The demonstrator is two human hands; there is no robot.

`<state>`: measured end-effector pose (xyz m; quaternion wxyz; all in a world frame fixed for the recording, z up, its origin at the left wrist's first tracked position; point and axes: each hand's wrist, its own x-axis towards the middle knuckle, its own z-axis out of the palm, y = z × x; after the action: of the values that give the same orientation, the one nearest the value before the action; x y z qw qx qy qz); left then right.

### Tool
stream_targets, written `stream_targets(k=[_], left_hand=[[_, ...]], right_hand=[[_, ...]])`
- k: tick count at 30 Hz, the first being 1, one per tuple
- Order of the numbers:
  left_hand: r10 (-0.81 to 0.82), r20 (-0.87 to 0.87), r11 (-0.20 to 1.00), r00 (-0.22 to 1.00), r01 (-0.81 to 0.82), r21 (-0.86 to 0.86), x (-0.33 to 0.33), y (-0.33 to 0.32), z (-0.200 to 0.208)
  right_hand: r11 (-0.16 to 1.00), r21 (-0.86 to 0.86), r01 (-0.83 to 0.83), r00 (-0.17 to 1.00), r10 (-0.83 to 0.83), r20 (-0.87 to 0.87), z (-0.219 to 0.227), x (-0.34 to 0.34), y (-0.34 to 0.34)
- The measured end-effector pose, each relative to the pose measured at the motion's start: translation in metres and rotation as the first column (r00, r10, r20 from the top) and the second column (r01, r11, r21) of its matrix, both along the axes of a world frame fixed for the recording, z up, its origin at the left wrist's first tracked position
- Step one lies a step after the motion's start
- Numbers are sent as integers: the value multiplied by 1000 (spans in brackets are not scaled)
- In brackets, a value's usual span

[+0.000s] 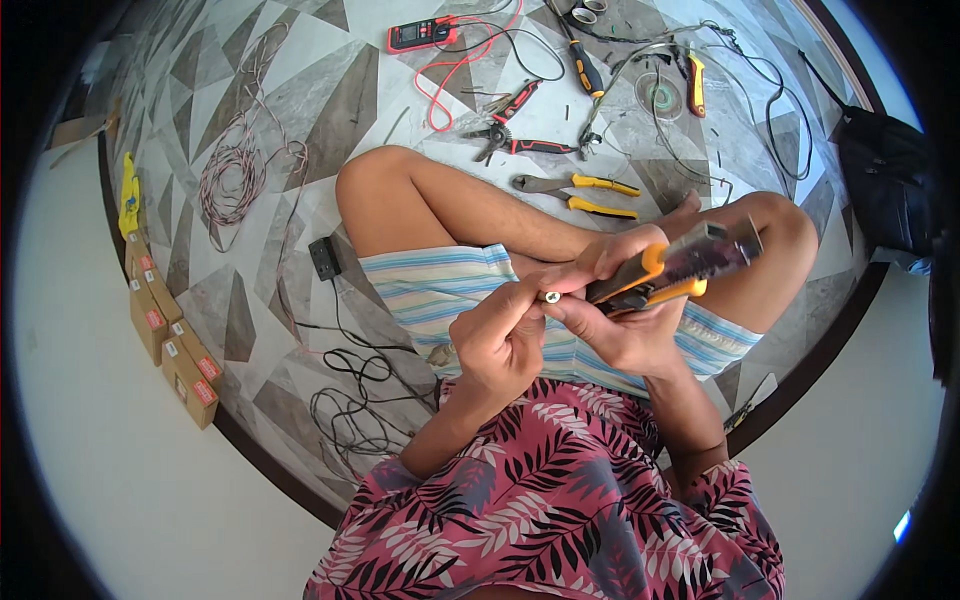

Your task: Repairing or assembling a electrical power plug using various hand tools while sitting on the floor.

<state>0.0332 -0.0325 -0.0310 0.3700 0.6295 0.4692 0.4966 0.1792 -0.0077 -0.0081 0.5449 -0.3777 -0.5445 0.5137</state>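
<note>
My left hand (495,340) is closed, its thumb and forefinger pinching a small round-ended metal piece (552,297) that looks like a screw or a terminal. The right thumb meets the same piece from the other side. My right hand (635,335) is also wrapped round an orange-and-black handled tool (652,262). Its metal head points up and right over my right knee, too blurred to tell the exact kind. Both hands are above my lap, close together. Beyond my crossed legs, yellow-handled pliers (600,182) lie on the floor.
Ahead lie red-and-black wire strippers (540,146), a screwdriver (586,70), a yellow-handled knife (696,85) and a red multimeter (420,34). Coiled twisted wire (232,180), a black socket (324,258) and small cardboard boxes (190,375) are left. A black bag (885,180) stands right.
</note>
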Motion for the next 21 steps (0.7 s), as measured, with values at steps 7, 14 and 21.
stream_targets(k=[7, 14, 21], left_hand=[[81, 149, 983, 985, -54, -177, 2, 0, -4], [84, 204, 984, 975, -48, -174, -4, 5, -4], [71, 264, 970, 962, -6, -241, -10, 3, -1]], right_hand=[[993, 20, 113, 992, -114, 62, -8, -6, -3], [968, -252, 5, 962, 65, 266, 20, 19, -45], [962, -271, -35, 938, 126, 324, 20, 16, -72]])
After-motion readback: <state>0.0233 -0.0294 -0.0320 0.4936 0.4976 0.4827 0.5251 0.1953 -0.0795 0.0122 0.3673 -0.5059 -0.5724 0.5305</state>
